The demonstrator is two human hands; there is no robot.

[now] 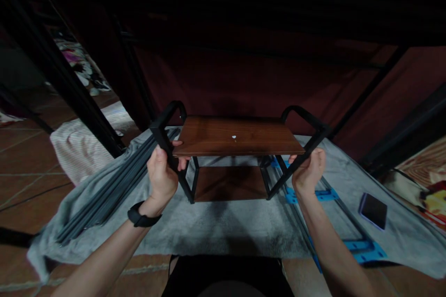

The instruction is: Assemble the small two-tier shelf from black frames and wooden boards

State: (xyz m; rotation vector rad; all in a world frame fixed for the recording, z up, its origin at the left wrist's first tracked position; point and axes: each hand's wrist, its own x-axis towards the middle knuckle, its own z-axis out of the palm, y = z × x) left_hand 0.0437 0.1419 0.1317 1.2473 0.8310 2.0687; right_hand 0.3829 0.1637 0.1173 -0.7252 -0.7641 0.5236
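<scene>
A small two-tier shelf stands upright in front of me, with a brown wooden upper board [212, 134], a lower board [226, 181] and black metal side frames. My left hand [163, 171], with a black band on the wrist, is closed around the left side frame [160, 137], fingers reaching to the board's left edge. On the other side my right hand [309, 169] grips the right side frame [315, 139] near the board's right corner; some of its fingers are hidden behind the frame. A small white mark [233, 137] shows on the upper board.
A grey cloth [223, 236] lies under the shelf. Several dark tubes [111, 185] rest on it at the left. At the right are a frame with blue connectors [362, 248] and a phone [373, 211]. A dark red panel [237, 79] and black posts [80, 93] stand behind.
</scene>
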